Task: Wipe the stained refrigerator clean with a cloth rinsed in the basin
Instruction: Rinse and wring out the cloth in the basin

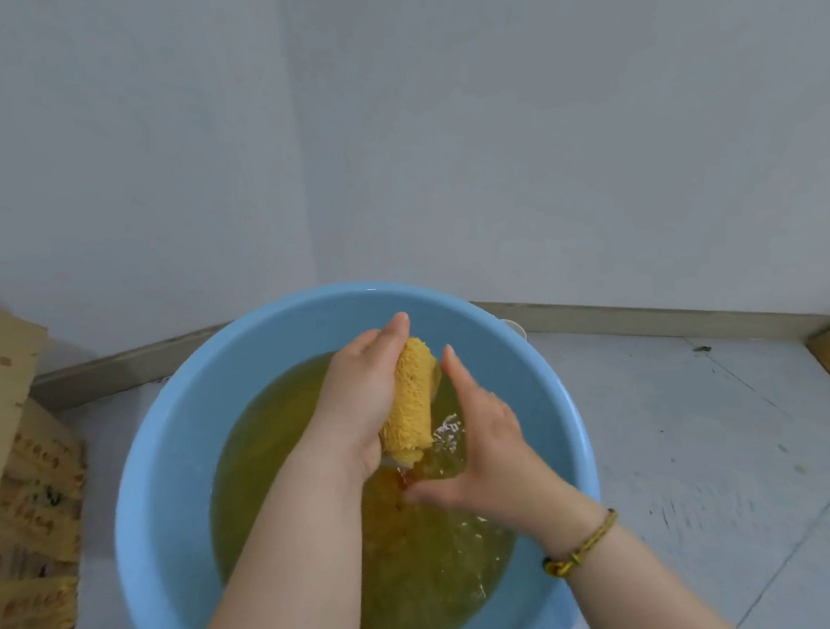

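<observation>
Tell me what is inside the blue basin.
The basin holds yellowish water. Above it, the left hand grips a rolled yellow cloth. The murky water hides the bottom.

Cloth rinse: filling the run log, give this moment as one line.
stage: rinsing | left hand: holds rolled yellow cloth | right hand: open beside it | blue basin: yellowish water

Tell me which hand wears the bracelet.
The right hand, open beside the yellow cloth; its wrist carries the bracelet. The left hand, gripping the cloth, is bare.

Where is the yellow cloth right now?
In the head view the yellow cloth sits mid-frame, rolled up in the left hand, above the water in the blue basin.
</observation>
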Motion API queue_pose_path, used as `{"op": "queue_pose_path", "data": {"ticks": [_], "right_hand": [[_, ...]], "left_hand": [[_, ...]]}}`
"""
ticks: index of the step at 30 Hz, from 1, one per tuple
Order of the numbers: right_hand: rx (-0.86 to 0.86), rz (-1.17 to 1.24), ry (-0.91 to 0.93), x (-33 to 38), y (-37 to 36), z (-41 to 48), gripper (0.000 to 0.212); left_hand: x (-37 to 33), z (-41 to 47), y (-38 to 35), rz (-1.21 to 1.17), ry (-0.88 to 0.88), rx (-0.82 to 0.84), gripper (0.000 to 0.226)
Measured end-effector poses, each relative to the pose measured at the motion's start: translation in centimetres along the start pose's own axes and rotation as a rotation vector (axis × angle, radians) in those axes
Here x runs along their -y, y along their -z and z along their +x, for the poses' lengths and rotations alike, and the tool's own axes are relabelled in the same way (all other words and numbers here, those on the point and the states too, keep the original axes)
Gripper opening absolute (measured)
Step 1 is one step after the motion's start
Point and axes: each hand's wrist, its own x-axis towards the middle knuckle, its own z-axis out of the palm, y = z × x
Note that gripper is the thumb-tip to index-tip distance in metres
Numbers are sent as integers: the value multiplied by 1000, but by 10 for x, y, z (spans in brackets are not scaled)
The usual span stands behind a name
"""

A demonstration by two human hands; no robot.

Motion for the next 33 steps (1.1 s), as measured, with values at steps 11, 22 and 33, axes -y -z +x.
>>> {"op": "queue_pose_path", "data": {"ticks": [11, 22, 33], "right_hand": [[-938, -387, 589, -12, 18, 35, 15], [-553, -962, 873, -21, 33, 40, 20], [172, -567, -121, -9, 8, 39, 27]], "left_hand": [[24, -1, 36, -447, 424, 543, 68], [18, 12, 35, 366, 591, 1000, 75], [34, 25, 8, 1964, -454, 410, 12]]}}
